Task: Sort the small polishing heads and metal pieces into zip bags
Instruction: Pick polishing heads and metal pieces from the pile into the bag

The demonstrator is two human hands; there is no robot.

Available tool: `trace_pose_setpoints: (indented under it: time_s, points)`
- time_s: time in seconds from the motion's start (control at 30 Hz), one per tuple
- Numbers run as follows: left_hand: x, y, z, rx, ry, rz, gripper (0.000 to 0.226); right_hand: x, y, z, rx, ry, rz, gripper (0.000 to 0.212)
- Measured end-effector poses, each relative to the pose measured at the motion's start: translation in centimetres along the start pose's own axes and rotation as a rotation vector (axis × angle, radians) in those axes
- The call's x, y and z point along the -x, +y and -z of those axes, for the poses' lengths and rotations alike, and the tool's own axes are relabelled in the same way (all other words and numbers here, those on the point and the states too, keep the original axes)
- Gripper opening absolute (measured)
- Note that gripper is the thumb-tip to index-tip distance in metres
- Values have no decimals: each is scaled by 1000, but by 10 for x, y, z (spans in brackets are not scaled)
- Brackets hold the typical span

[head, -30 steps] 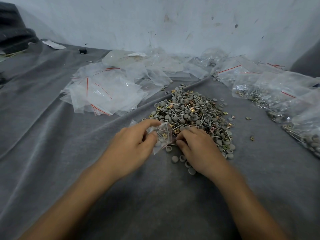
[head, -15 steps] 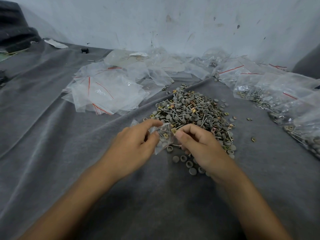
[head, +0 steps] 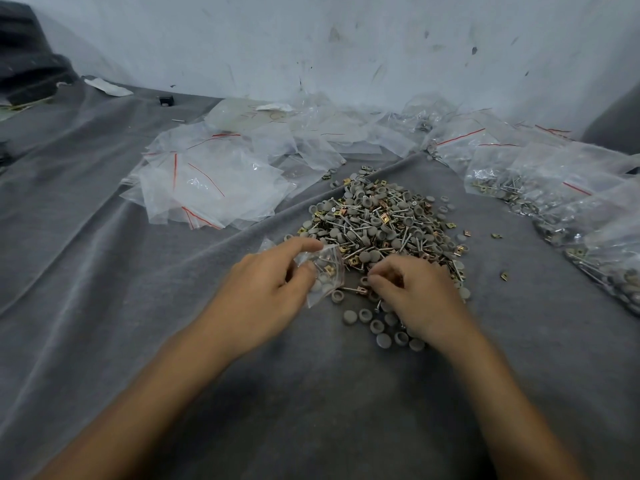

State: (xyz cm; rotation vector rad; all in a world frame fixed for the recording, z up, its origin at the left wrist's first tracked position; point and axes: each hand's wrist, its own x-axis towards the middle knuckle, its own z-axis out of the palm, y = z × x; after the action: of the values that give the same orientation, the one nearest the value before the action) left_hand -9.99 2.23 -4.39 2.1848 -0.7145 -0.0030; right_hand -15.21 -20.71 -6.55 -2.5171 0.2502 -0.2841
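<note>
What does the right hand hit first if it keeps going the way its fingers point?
Probably the metal pin lying just off the right hand's fingertips, then the small bag held by the left hand. Depth is uncertain.

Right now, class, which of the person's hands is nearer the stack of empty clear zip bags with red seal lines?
Left. The left hand sits just below the stack of empty clear zip bags; the right hand is farther right, at the mixed pile's near edge.

text: none legible | zip bags [head: 214, 183]: red seal lines only, no print | far bag [head: 249, 116]: faint reddish marks, too blurred to read
</note>
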Motion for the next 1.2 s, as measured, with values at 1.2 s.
trace_pose_setpoints:
  time_s: [1.2]
  points:
    - [-3,-6,-2,10,4,-4,28,15,-29,-2,-588,-91,-30,12]
